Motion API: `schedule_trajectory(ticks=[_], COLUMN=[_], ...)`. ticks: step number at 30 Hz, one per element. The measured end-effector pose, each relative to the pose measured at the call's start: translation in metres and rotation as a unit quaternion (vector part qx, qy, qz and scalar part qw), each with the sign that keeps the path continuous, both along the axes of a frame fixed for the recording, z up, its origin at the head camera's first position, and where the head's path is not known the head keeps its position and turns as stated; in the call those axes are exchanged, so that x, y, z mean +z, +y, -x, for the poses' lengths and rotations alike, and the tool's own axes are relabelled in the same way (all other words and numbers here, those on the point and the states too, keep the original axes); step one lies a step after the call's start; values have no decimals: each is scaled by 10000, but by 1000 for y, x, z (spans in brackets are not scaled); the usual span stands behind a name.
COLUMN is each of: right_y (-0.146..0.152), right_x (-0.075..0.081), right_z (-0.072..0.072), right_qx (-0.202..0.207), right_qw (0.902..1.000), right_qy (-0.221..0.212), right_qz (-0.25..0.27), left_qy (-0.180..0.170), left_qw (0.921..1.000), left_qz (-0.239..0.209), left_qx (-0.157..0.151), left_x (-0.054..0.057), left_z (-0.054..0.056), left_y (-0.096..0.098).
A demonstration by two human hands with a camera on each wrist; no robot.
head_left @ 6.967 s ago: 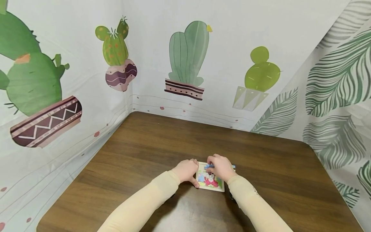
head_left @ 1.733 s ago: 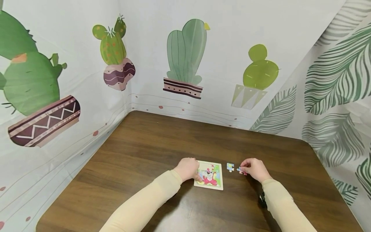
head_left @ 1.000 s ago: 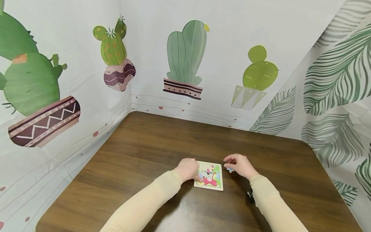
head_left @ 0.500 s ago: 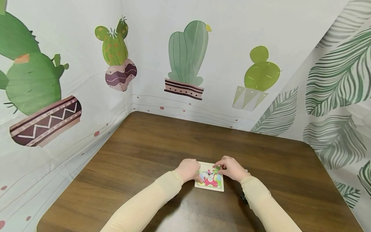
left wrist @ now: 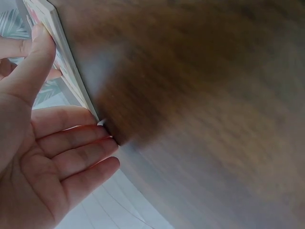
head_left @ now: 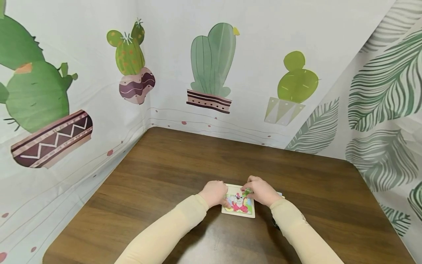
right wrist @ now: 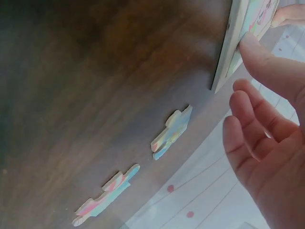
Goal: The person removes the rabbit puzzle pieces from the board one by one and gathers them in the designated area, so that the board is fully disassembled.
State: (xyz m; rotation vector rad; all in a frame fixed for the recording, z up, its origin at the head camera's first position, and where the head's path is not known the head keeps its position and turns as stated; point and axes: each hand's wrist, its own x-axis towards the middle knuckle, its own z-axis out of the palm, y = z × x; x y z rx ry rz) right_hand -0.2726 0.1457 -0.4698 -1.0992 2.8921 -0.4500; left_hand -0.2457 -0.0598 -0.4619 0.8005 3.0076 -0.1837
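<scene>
A small jigsaw puzzle in a pale wooden frame (head_left: 238, 215) lies on the table, its picture showing a white-faced figure in pink. My left hand (head_left: 214, 193) holds the frame's left side; in the left wrist view the thumb (left wrist: 37, 57) lies on top and the other fingers meet the edge. Over the upper right corner, my right hand (head_left: 261, 190) pinches a green puzzle piece (head_left: 247, 191) between thumb and index finger. In the right wrist view its remaining fingers curl loosely beside the frame. The upper left of the frame shows bare, pale backing.
Two loose puzzle pieces lie on the table right of the frame, a blue-yellow piece (right wrist: 171, 131) and a pink-blue piece (right wrist: 107, 195); the right wrist mostly covers them in the head view. Cactus-printed cloth (head_left: 171, 66) borders the brown table (head_left: 184, 161).
The right hand has moved left from the loose pieces to the frame's upper right corner and taken hold of the green piece. A blue piece it held over the puzzle earlier lies outside. Left hand stays.
</scene>
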Motion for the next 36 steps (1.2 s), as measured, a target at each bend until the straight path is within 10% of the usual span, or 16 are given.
schedule_trajectory(ticks=[18,36], right_y=[-10,-10], right_x=[3,2], right_z=[-5,-12], right_qx=[602,172], right_qw=[9894,9968], right_qy=[1253,651], right_qz=[-421,-421], left_qy=[-50,0], left_qw=[10000,10000], left_qz=[-24,-18], left_qx=[2,-47], left_x=[3,6], left_z=[0,-3], left_y=[0,-2])
